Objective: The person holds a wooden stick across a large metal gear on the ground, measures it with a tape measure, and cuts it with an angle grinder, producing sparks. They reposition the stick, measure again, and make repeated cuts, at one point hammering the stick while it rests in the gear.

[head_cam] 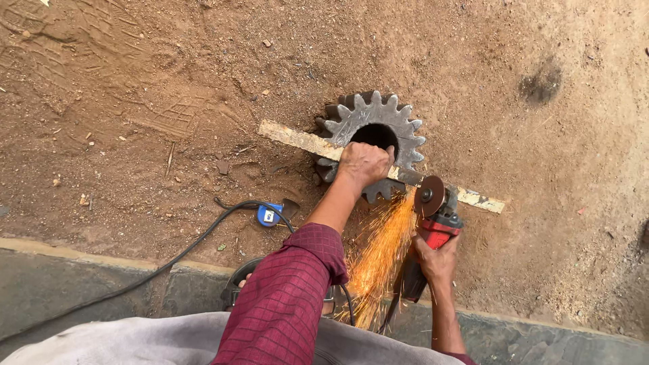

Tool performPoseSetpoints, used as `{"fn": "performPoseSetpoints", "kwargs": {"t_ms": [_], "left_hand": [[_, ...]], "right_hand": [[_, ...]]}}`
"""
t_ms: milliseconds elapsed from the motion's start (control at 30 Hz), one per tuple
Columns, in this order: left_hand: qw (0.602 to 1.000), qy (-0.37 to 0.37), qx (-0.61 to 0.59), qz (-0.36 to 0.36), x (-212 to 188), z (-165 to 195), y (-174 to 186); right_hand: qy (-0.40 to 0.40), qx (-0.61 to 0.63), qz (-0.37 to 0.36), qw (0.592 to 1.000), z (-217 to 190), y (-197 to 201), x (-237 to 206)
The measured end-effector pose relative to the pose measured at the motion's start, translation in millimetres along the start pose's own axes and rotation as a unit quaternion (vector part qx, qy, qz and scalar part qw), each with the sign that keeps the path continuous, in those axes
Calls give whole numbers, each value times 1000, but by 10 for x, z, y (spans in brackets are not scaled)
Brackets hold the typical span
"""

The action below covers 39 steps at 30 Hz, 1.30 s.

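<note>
While the left hand (365, 164) presses flat on a long metal strip (297, 139), its fingers curled down over the strip and the rim of a large steel gear (399, 118), the right hand (436, 260) is wrapped tight round the body of a red angle grinder (433, 233). The strip lies across the gear from ten o'clock to four o'clock, its ends jutting out over the dirt ground (541, 169). The grinder's disc (428, 195) meets the strip just at four o'clock of the left hand, and orange sparks (382, 250) spray toward six o'clock. The gear rests on the ground at the middle of the view. A black cable (169, 263) runs away toward eight o'clock, past a small blue plug (269, 215). A concrete kerb (81, 280) edges the ground at six o'clock.
</note>
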<state>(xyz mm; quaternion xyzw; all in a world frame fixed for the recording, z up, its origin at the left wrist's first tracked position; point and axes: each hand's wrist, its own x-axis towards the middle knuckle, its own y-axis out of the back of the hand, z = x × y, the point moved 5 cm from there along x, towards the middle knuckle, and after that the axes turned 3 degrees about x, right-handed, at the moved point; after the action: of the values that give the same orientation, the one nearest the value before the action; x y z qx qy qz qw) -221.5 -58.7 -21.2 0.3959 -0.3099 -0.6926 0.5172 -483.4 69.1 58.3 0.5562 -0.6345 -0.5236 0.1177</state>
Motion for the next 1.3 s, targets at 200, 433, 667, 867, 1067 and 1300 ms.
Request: {"fn": "performPoseSetpoints", "kwargs": {"t_ms": [200,433,667,867,1067,1300], "left_hand": [[1000,8,-23,-12,25,-12,-7],[1000,18,-24,-1,-20,-6,32],[998,-8,-21,51,-5,2,13],[997,-10,0,74,-11,2,3],[1000,-7,-1,18,14,2,-31],[996,-10,9,90,-10,16,15]], "right_hand": [[79,59,-2,995,-76,-27,-50],[34,49,3,998,-163,50,128],[20,37,-12,999,-42,26,116],[54,-9,4,999,-37,16,107],[64,18,10,998,-39,20,105],[41,14,8,999,-4,11,82]]}}
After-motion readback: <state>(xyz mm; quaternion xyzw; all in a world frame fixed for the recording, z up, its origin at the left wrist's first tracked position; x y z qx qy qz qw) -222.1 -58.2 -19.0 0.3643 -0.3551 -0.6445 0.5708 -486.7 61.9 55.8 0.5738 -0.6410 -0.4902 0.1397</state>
